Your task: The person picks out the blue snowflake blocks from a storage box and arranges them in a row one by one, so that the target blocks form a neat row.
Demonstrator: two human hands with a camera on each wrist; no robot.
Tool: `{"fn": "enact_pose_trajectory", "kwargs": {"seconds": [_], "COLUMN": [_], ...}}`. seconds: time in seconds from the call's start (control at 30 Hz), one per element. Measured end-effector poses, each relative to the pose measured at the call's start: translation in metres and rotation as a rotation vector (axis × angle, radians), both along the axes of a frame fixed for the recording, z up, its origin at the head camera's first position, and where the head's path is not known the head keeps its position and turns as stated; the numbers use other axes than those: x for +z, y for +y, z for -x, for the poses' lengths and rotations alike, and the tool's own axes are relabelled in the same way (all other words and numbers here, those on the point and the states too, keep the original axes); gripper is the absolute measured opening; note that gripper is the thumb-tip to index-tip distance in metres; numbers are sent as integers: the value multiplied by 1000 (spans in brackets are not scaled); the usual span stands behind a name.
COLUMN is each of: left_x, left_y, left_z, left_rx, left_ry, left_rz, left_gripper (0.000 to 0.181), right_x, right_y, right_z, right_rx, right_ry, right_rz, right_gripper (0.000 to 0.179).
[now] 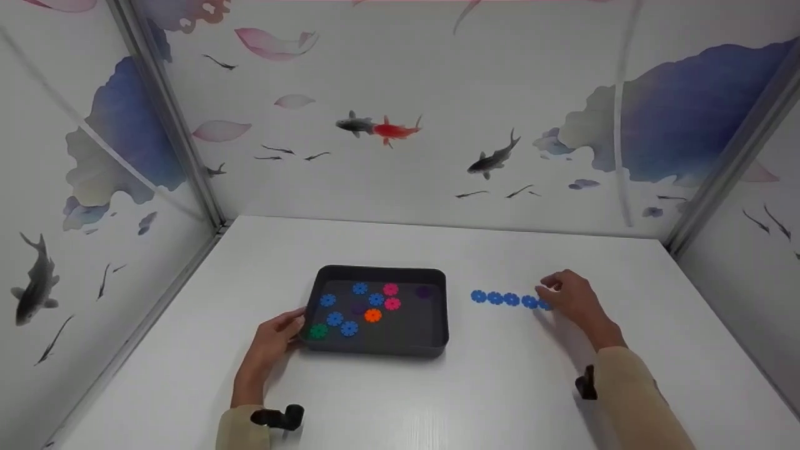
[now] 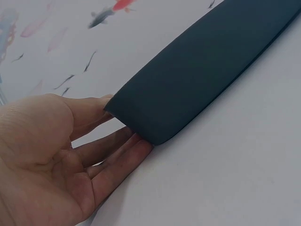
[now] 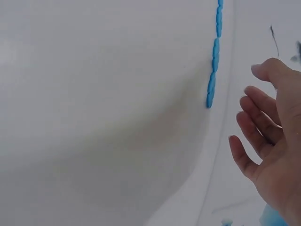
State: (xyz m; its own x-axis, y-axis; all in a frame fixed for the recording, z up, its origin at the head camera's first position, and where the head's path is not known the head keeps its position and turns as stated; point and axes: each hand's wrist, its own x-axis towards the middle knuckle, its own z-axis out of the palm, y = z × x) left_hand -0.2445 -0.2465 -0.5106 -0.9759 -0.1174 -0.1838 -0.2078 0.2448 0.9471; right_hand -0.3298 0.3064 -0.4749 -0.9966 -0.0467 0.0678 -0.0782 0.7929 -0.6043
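Note:
My left hand (image 1: 270, 342) grips the left side of a dark grey rectangular tray (image 1: 375, 351). In the left wrist view the thumb lies at the rim and the other fingers reach under the tray's corner (image 2: 150, 127). Flower-shaped plastic discs lie inside: several blue ones (image 1: 360, 288), two pink, an orange one (image 1: 372, 315), a green one (image 1: 319, 331) and dark purple ones (image 1: 424, 292). Right of the tray, several blue flower discs (image 1: 511, 299) form a row. Over its right end hovers my right hand (image 1: 576, 303), fingers loosely bent, nothing held; the right wrist view shows it apart from the row.
Everything stands on a white table (image 1: 400, 400). Behind it rises a white panel (image 1: 400, 187) painted with fish and petals, and similar panels close both sides. Metal posts (image 1: 169, 112) mark the corners. A dark wrist device (image 1: 278, 417) sits at the left sleeve.

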Motion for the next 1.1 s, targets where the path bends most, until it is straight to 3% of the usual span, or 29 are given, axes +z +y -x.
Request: {"fn": "enact_pose_trajectory", "kwargs": {"seconds": [0.1,0.27,0.4,0.67,0.93,1.1], "left_x": [0,-2,-3,-1,1,1], "left_y": [-1,-3,-2,1,2,0], "left_z": [0,0,1,0,-2,-2], "left_rx": [2,13,15,9,4,-4], "left_ry": [1,-3,-3,4,27,19], "left_rz": [-4,-6,-10,-16,-14,-5], "left_gripper": [42,41,42,41,41,42], "right_x": [14,43,56,58,56,55], "right_y": [-21,-66,-100,-146,-196,-226], "right_z": [2,5,2,-6,-29,-43], "right_rx": [-22,-30,24,138,158,181], "right_ry": [55,31,23,69,-39,-64], "right_rz": [130,370,442,496,758,795], "right_gripper": [43,47,45,38,32,30]}}
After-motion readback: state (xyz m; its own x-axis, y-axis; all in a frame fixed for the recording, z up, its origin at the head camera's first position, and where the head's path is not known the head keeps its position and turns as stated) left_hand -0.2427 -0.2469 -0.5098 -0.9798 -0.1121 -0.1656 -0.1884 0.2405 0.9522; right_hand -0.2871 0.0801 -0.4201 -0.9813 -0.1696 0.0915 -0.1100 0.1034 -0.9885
